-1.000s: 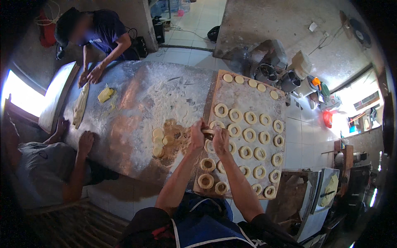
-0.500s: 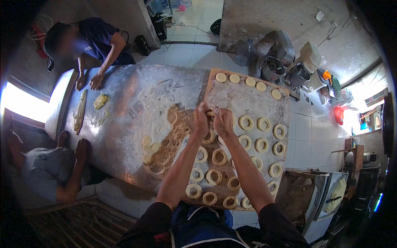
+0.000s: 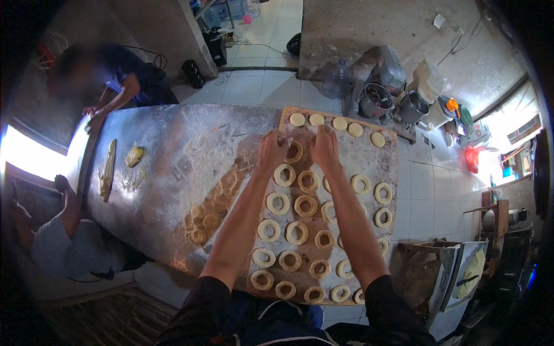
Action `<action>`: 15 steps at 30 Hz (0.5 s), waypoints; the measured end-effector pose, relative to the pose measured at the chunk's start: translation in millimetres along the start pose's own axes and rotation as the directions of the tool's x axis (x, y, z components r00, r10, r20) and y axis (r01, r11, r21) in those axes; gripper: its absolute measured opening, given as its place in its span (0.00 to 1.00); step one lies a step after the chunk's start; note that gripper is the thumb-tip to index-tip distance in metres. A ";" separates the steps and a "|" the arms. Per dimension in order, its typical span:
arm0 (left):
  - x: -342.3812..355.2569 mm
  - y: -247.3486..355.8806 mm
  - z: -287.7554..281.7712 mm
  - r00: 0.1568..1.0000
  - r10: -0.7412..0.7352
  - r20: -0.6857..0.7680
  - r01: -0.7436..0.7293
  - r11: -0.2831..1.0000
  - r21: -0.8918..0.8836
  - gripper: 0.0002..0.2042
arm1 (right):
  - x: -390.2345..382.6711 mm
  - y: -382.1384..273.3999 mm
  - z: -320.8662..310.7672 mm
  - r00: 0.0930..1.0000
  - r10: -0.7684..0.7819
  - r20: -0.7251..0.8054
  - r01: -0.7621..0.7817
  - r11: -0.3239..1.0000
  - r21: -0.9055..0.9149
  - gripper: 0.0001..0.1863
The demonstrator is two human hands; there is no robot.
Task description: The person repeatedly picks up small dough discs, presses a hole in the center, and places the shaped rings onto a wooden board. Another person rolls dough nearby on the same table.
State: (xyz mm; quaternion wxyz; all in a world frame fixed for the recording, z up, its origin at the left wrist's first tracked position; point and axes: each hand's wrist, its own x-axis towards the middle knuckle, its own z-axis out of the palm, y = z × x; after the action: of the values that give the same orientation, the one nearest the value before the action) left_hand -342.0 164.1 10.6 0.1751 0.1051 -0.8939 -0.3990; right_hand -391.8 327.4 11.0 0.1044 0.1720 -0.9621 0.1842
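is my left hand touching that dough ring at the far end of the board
Touching. The head view shows the left hand with its fingers lying on the dough ring on the floured board.

A small bakery workroom: floured steel table (image 3: 173, 155) at centre, board of dough rings (image 3: 300, 230), mixers (image 3: 381, 86) upper right.

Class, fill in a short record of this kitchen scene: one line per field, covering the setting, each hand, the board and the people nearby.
Setting: long floured metal table on a tiled floor
Left hand: laid on a dough ring near the board's far end
Right hand: flat on the board beside the left hand
Board: floured wooden board holding rows of dough rings, with solid dough discs along the far edge
Table extras: small dough discs left of the board
Others: two people at the table's left end
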 end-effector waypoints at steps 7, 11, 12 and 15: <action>6.7 -18.2 5.9 0.993 0.093 0.075 -0.090 0.995 -0.040 0.15 | 67.9 42.6 25.3 0.953 -0.276 0.127 0.282 0.959 -0.033 0.23; 60.2 -7.7 28.9 0.957 0.281 0.068 -0.289 0.919 0.270 0.20 | 79.1 43.7 12.3 0.956 -0.121 0.267 0.139 0.989 -0.050 0.24; 76.7 -4.0 36.2 0.957 0.246 0.151 -0.283 0.904 0.321 0.21 | 79.4 42.7 6.9 0.959 -0.034 0.283 0.024 0.999 0.039 0.24; 98.2 -4.4 57.8 0.922 0.107 0.373 -0.260 0.884 0.389 0.23 | 68.6 35.0 -8.7 0.969 0.007 0.247 -0.027 0.996 0.081 0.18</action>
State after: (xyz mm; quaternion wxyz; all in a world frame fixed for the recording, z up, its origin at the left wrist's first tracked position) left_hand -454.7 168.1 -6.1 0.0275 -0.0158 -0.9823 -0.1846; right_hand -466.6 341.3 25.9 -0.0248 0.1894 -0.9605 0.2023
